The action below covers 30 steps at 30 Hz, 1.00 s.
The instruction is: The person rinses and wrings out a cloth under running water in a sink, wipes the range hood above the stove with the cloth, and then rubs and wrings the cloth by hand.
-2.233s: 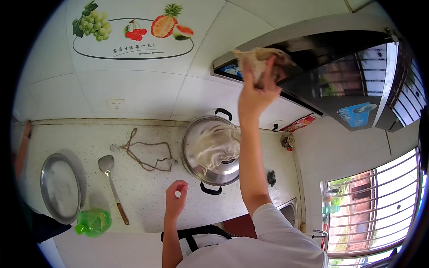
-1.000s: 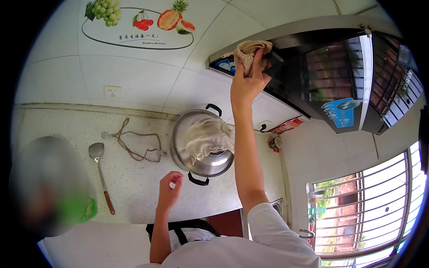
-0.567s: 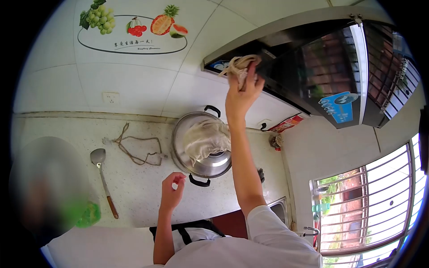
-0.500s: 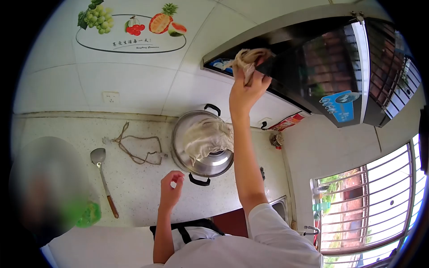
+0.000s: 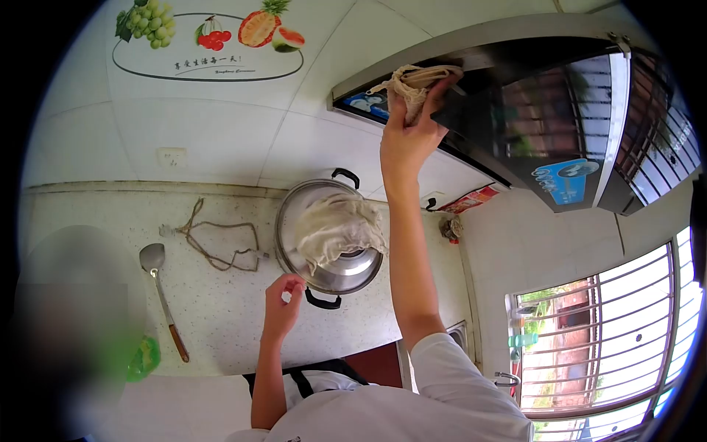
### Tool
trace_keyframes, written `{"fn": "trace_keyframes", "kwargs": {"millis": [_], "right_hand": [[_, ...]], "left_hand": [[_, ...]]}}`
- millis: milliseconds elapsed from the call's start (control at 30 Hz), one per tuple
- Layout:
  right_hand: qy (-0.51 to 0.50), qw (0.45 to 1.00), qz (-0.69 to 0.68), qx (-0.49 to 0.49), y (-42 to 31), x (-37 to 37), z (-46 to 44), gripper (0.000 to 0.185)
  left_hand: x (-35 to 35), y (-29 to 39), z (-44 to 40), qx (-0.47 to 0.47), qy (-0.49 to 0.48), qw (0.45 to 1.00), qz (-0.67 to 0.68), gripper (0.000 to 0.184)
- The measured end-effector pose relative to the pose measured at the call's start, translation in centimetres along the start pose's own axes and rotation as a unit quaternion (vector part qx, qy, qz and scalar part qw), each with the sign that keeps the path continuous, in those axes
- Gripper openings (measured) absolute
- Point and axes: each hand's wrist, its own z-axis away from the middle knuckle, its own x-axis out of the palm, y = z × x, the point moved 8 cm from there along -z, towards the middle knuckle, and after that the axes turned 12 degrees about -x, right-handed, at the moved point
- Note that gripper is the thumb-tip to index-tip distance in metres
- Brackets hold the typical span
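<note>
My right hand (image 5: 414, 136) is raised to the black range hood (image 5: 508, 110) and grips a crumpled beige cloth (image 5: 412, 82) against its lower left part. Low in front of the pan, my left hand (image 5: 283, 300) is curled with thumb and fingertips together, and nothing shows in it. Beyond it on the counter stands a round steel pan with a lid (image 5: 294, 264) and black handles. A second pale cloth (image 5: 335, 230) lies draped over that lid.
On the counter (image 5: 221, 317) lie a spatula (image 5: 166, 306) and a twisted cord (image 5: 221, 258). At the left edge is a blurred area beside a green bottle (image 5: 143, 359). A faucet (image 5: 508, 379) and a barred window (image 5: 604, 331) are at the right.
My right hand with the cloth has shifted slightly back and forth along the hood's lower left part. The left hand stays curled. The left edge, where a steel tray was visible, has become blurred.
</note>
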Motion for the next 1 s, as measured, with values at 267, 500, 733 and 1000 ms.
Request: {"fn": "trace_keyframes", "kwargs": {"millis": [267, 500, 733, 1000], "right_hand": [[0.02, 0.999, -0.039, 0.026, 0.3, 0.2, 0.3, 0.066], [0.013, 1.0, 0.005, 0.013, 0.0, 0.0, 0.4, 0.066], [0.02, 0.999, -0.016, 0.029, 0.0, 0.2, 0.6, 0.066], [0.018, 0.999, -0.024, 0.036, 0.0, 0.7, 1.3, 0.067]], "left_hand": [[-0.6, 0.5, 0.1, 0.004, 0.007, 1.0, -0.019, 0.007], [-1.1, 0.6, 0.5, 0.006, 0.007, 1.0, -0.024, 0.007], [-1.5, 0.5, 1.2, 0.003, 0.009, 1.0, -0.018, 0.007], [-1.4, 0.5, 2.3, -0.004, 0.0, 1.0, -0.008, 0.007]]}}
